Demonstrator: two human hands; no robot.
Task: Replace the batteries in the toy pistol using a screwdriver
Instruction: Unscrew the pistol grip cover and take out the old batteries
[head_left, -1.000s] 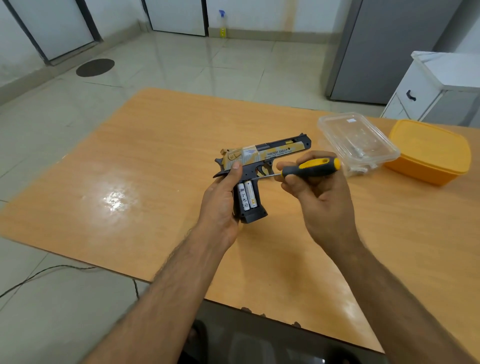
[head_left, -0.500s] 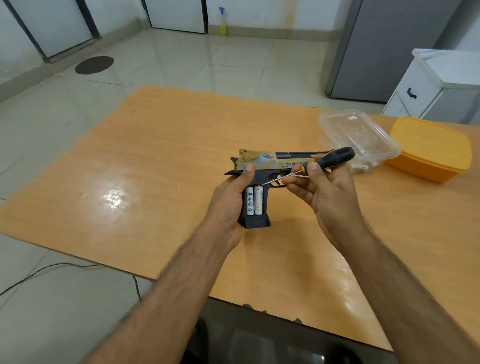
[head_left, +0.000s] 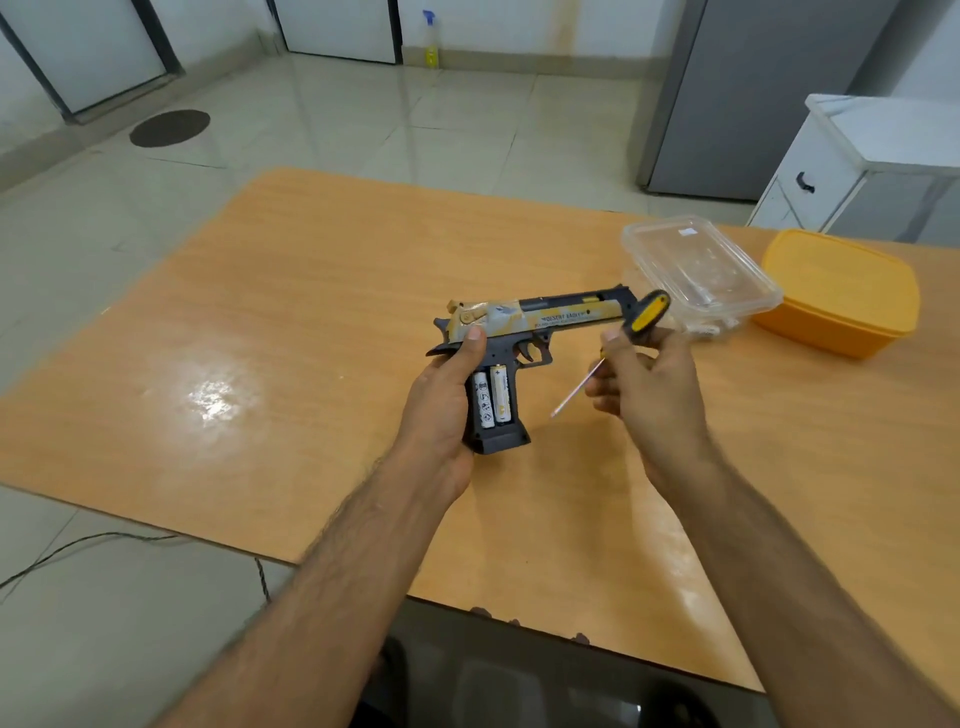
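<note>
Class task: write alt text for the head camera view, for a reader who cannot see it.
A person's left hand grips a toy pistol with two batteries exposed in its open grip, while the right hand holds a screwdriver beside it, tip apart from the pistol. Behind, on the wooden table, sit a clear container and a yellow container.

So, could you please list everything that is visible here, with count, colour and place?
toy pistol: one, gold and black, held above the table
batteries: two, white, in the open grip
screwdriver: one, black and yellow handle, tip off the pistol
table: one, orange wood
clear container: one, far right of the table
yellow container: one, beside the clear one
spray bottle: one, yellow, on the floor by the far wall
left hand: grips the pistol
right hand: holds the screwdriver
</note>
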